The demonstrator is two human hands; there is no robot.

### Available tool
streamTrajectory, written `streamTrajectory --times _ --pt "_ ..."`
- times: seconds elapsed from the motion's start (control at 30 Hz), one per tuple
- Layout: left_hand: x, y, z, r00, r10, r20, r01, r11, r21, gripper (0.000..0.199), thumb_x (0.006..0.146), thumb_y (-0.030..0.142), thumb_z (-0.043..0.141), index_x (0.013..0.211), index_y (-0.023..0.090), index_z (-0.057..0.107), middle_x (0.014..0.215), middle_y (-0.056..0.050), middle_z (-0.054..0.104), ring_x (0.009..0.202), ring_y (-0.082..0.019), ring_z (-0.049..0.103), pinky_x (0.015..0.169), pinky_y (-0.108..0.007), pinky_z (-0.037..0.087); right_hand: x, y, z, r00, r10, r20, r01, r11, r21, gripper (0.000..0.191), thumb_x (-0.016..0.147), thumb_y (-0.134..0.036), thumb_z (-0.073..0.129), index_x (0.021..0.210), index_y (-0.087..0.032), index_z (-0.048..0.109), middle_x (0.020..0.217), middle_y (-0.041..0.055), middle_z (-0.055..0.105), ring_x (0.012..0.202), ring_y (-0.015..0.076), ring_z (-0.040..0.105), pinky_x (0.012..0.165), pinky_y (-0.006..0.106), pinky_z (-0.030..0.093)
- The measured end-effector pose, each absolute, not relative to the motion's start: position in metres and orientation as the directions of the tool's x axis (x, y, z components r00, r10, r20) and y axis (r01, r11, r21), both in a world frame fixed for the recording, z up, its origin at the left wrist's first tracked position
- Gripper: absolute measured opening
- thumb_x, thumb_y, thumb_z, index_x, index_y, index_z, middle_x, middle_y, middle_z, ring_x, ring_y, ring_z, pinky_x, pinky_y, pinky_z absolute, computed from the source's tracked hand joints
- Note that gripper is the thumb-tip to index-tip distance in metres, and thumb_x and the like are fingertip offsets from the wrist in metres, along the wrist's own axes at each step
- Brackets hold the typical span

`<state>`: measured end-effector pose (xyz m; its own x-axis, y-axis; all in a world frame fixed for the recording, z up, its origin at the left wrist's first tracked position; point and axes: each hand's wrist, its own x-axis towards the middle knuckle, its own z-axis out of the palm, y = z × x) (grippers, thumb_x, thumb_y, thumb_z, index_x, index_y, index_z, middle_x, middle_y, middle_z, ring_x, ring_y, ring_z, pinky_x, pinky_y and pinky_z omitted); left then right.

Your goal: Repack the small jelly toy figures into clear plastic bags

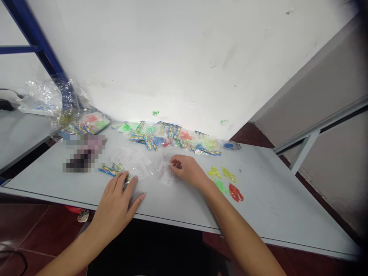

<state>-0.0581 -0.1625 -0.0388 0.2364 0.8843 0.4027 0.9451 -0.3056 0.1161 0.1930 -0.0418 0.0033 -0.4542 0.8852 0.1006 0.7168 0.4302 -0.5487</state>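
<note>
My left hand (119, 195) rests with spread fingers at the near end of some colourful printed strips (107, 170), beside flat clear bags (133, 163). Near the middle of the grey table, the fingers of my right hand (184, 166) are pinched at the edge of a crumpled clear plastic bag (166, 172). To the right of that hand lie two yellow pieces (229, 174), a green piece (220, 186) and a red piece (236, 192), all loose on the tabletop.
Packed bags with printed strips (155, 138) line the wall side of the table (258, 214). More packets (93, 119) and a large clear plastic bag (64, 99) sit at the back left. A blurred object (86, 153) lies at left. A metal frame (306, 151) stands at right.
</note>
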Motion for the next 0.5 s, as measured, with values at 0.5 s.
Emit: streamTrajectory --times 0.5 --pt "0.001 -0.12 0.001 0.306 0.742 0.596 0.767 -0.563 0.307 0.036 0.095 0.03 0.048 0.128 0.017 0.052 0.127 -0.013 0.06 0.119 -0.025 0.056 0.101 -0.042 0.047 0.238 0.038 0.021 0.293 0.955 0.05 0.887 -0.252 -0.388 0.064 0.082 -0.057 0.057 0.126 -0.012 0.046 0.111 0.0224 0.067 0.101 0.0334 0.063 0.076 0.036 0.045"
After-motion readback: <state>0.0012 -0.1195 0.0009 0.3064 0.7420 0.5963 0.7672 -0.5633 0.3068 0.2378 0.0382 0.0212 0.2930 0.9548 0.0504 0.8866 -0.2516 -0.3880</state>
